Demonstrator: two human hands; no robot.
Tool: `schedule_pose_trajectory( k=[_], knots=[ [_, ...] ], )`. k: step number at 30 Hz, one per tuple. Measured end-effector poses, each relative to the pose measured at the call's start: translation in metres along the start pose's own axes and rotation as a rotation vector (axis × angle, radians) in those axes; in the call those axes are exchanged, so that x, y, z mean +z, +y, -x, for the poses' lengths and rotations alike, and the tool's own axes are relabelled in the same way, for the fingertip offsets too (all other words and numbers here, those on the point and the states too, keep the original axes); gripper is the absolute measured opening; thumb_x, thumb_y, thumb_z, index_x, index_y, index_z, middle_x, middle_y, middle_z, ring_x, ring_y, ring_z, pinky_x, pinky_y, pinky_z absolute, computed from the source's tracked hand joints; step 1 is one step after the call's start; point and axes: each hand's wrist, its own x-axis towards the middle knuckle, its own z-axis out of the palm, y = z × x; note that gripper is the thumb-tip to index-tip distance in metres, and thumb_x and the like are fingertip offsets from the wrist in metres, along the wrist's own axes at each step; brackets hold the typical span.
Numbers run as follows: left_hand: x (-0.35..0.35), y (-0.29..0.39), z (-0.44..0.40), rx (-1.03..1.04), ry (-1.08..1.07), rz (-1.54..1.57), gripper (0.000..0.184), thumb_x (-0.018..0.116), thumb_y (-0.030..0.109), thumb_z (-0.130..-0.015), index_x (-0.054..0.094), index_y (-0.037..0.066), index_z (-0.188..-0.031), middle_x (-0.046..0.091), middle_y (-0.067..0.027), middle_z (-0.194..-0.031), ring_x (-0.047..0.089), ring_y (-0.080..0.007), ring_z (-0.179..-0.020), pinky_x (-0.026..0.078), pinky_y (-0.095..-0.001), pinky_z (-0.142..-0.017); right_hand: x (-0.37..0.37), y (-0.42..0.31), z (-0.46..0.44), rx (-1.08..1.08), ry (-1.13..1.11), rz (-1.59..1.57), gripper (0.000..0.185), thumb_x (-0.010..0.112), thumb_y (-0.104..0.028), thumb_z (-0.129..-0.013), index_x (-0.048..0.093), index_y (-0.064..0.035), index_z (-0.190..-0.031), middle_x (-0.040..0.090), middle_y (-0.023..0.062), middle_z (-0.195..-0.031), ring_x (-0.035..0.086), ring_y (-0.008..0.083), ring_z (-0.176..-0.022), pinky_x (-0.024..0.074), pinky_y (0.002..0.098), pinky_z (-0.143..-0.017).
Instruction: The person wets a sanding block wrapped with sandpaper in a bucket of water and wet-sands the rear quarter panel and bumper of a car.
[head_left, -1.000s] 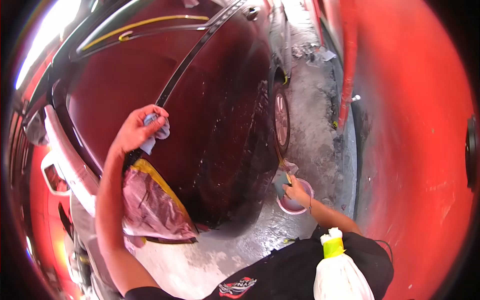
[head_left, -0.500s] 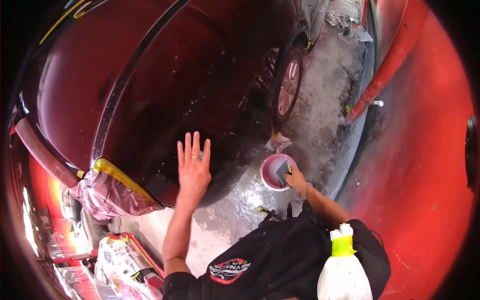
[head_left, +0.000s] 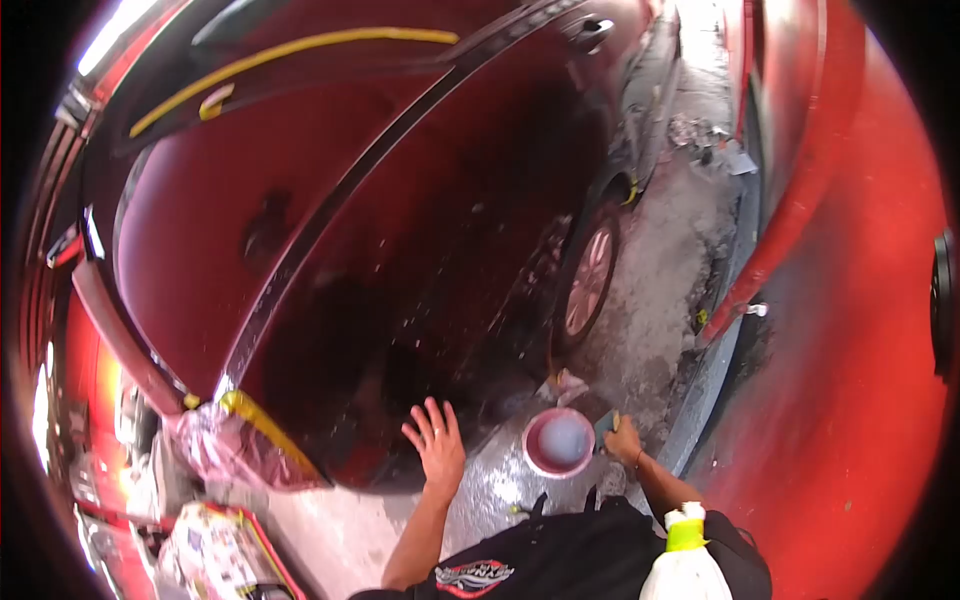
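Observation:
My left hand (head_left: pixel 437 455) is held up with its fingers spread, near the lower part of the dark red car (head_left: pixel 400 260). It holds nothing; whether it touches the panel I cannot tell. My right hand (head_left: pixel 623 443) is closed on a small grey sheet of sandpaper (head_left: pixel 605 425), partly hidden by the fingers. That sheet is just right of the rim of a pink bucket (head_left: pixel 530 455). Cloudy liquid (head_left: pixel 564 441) fills part of the bucket, which stands on the wet floor.
A car wheel (head_left: pixel 590 280) is beyond the bucket. Pink plastic with yellow tape covers the lamp corner (head_left: pixel 225 450) at left. A red post (head_left: pixel 770 250) and red wall (head_left: pixel 850 400) rise on the right. A white bundle (head_left: pixel 690 570) hangs by my right arm.
My view has tilted up, so the car and bucket appear lower. My right hand has drawn the sandpaper out of the bucket to its right side. My left hand remains raised and spread.

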Motion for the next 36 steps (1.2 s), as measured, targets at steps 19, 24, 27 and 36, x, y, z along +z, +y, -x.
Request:
schedule_pose_trajectory(
  k=[19, 24, 27, 36],
  knots=[
    [0.04, 0.038, 0.017, -0.365, 0.161, 1.09, 0.013, 0.066, 0.008, -0.088, 0.071, 0.007, -0.1, 0.068, -0.0134, -0.093, 0.066, -0.0315, -0.091, 0.052, -0.0404, -0.083, 0.056, -0.047, -0.004, 0.005, -0.216, 0.167, 0.041, 0.066, -0.021, -0.077, 0.067, -0.002, -0.113, 0.071, 0.025, -0.104, 0.071, 0.0381, -0.097, 0.0564, 0.0452, -0.084],
    [0.124, 0.097, 0.044, -0.568, -0.665, 1.334, 0.034, 0.073, 0.041, -0.086, 0.077, 0.009, -0.098, 0.075, -0.0127, -0.086, 0.071, -0.0249, -0.084, 0.053, -0.0366, -0.081, 0.08, -0.05, 0.001, 0.14, -0.15, 0.126, 0.059, 0.065, -0.019, -0.078, 0.057, -0.0116, -0.136, 0.068, 0.0229, -0.116, 0.067, 0.036, -0.109, 0.0533, 0.0426, -0.094],
    [0.219, 0.132, 0.08, -0.534, -0.909, 1.496, 0.038, 0.071, 0.044, -0.086, 0.077, 0.009, -0.099, 0.075, -0.0149, -0.092, 0.07, -0.0271, -0.091, 0.052, -0.0369, -0.085, 0.1, -0.035, -0.002, 0.06, -0.164, 0.113, 0.044, 0.058, -0.014, -0.078, 0.06, -0.0089, -0.122, 0.072, 0.0195, -0.093, 0.073, 0.0321, -0.087, 0.0583, 0.0404, -0.075],
    [0.354, 0.207, 0.148, -1.192, -1.045, 1.7, 0.029, 0.071, 0.023, -0.091, 0.065, 0.003, -0.111, 0.066, -0.0047, -0.091, 0.064, -0.0134, -0.081, 0.053, -0.0304, -0.07, 0.191, 0.043, -0.081, 0.435, -0.26, -0.025, 0.036, 0.058, -0.013, -0.076, 0.067, 0.007, -0.103, 0.069, 0.0308, -0.102, 0.068, 0.0427, -0.1, 0.0532, 0.0459, -0.087]
  ],
)
